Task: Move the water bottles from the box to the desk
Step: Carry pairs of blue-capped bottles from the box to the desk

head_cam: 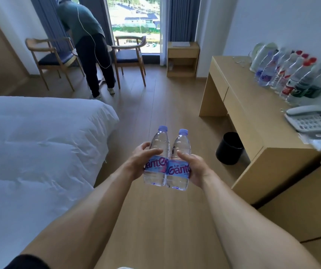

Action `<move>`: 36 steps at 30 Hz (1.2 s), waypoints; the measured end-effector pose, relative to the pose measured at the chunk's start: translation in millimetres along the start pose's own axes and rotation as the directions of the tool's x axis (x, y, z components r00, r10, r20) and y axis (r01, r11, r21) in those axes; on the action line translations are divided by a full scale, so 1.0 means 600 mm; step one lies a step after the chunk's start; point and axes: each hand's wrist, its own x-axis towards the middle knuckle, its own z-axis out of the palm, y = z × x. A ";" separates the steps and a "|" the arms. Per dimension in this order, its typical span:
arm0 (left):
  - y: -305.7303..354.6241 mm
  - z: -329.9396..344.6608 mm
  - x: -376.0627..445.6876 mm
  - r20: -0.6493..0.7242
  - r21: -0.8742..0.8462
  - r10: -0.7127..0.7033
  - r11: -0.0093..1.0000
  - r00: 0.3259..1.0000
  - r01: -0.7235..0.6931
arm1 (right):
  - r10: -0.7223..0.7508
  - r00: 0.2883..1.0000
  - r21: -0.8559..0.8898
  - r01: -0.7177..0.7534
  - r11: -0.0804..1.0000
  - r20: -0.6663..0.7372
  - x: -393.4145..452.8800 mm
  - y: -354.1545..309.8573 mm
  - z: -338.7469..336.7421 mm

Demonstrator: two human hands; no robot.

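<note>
I hold two clear water bottles with purple caps and blue-pink labels upright, side by side and touching, above the wooden floor. My left hand (138, 162) grips the left bottle (158, 144) around its label. My right hand (194, 167) grips the right bottle (181, 146) the same way. The light wooden desk (252, 113) stands to the right. Several bottles (291, 76) with purple, red and dark labels stand in a row along its back edge by the wall. The box is out of view.
A white bed (29, 152) fills the left side. A black bin (229, 148) sits under the desk, and a phone (312, 119) lies on the desktop. A person (89, 45) bends by the window between two chairs (53, 59). A small nightstand (183, 59) stands at the far wall.
</note>
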 end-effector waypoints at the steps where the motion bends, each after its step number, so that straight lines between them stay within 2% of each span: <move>1: 0.009 0.003 0.025 -0.001 -0.002 0.001 1.000 1.000 -0.001 | -0.004 1.000 -0.001 0.004 1.000 -0.001 0.021 -0.013 -0.005; 5: 0.044 0.016 0.134 0.019 -0.006 0.004 1.000 1.000 -0.004 | -0.020 0.999 0.010 0.021 1.000 -0.032 0.101 -0.065 -0.024; 12: 0.111 0.039 0.360 0.150 -0.012 0.011 1.000 0.989 -0.009 | -0.073 0.986 0.029 0.078 0.997 -0.153 0.260 -0.160 -0.062; 19: 0.223 0.052 0.579 0.293 0.008 -0.032 0.999 0.955 0.031 | -0.106 0.939 0.065 0.134 0.989 -0.326 0.435 -0.273 -0.069; 24: 0.291 0.076 0.709 0.374 0.049 -0.048 0.998 0.926 0.032 | -0.147 0.912 0.081 0.191 0.978 -0.383 0.524 -0.344 -0.085; 30: 0.340 0.152 0.832 0.463 0.109 -0.076 0.994 0.883 0.029 | -0.138 0.867 0.138 0.230 0.963 -0.478 0.594 -0.407 -0.153; 36: 0.378 0.262 0.953 0.519 0.143 -0.064 0.990 0.852 -0.013 | -0.149 0.838 0.174 0.277 0.945 -0.525 0.688 -0.471 -0.268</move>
